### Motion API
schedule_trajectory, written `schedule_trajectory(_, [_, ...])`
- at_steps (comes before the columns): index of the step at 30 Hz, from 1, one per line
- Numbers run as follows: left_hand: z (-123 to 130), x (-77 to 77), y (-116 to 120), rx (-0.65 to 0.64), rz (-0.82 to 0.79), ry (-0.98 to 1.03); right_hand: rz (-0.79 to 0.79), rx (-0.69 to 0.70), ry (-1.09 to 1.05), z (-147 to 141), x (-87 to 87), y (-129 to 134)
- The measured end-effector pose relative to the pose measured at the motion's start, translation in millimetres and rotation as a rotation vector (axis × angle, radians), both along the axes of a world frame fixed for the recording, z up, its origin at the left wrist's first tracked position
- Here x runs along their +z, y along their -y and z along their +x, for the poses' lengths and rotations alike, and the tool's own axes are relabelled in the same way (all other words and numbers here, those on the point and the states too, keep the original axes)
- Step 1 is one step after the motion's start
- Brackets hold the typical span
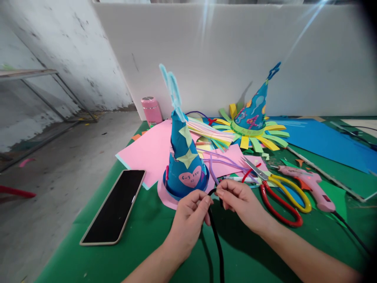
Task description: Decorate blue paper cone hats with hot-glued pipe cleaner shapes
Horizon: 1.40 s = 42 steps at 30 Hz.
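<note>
Between my two hands a black pipe cleaner [217, 239] is bent in a small arch, with one long end hanging down toward the lower edge of the view. My left hand [191, 216] pinches it between thumb and fingertips. Just to the right, my right hand [240, 200] pinches the other side of the bend. Right behind my hands stands a blue paper cone hat [178, 153] with pale green stars, a light blue pipe cleaner loop on top and a pink heart [190, 177] with writing. Purple pipe cleaners [219, 159] lie beyond my right hand.
Scissors [266, 179] with red and yellow handles and a pink glue gun [309, 182] lie at right. A phone [116, 208] rests at left. Farther back are a second cone hat [253, 112], pink paper [147, 149], blue sheets [326, 141] and a pink bottle [151, 110].
</note>
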<state>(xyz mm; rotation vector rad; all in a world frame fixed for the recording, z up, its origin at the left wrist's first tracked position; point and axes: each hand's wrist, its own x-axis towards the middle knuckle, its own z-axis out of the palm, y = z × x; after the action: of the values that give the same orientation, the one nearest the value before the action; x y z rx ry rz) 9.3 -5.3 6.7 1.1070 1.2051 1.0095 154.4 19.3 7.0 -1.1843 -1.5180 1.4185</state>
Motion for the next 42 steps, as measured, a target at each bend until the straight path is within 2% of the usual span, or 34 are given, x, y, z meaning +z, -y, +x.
schedule_trajectory(9, [-1, -0.4, 1, 0.005, 0.026, -0.027, -0.020, 0.041, -0.021, 2, 6.6, -2])
schedule_trajectory(17, [0, 0.0, 3, -0.005, -0.027, -0.025, -0.074, 0.068, -0.062, 5, 9.1, -9])
schedule_trajectory(24, [1, -5.1, 4, -0.030, -0.103, 0.104, 0.097, 0.125, -0.012, 7, 10.1, -5])
schedule_trajectory(30, [1, -5.3, 3, -0.038, -0.192, 0.291, 0.461, 0.151, 0.241, 11, 14.5, -5])
schedule_trajectory(33, [0, -4.0, 3, -0.050, -0.204, 0.392, 0.550, 0.206, 0.313, 15, 14.8, -9])
schedule_trajectory(36, [0, -3.4, 1, -0.046, -0.210, 0.428, 0.444, 0.132, 0.238, 14, 13.2, -9])
schedule_trajectory(39, [0, -2.1, 0, -0.001, -0.214, 0.445, 0.200, -0.029, 0.007, 9, 7.1, -3])
schedule_trajectory(42, [0, -0.4, 0, 0.017, -0.217, 0.454, -0.031, -0.069, -0.226, 1, -3.4, 4])
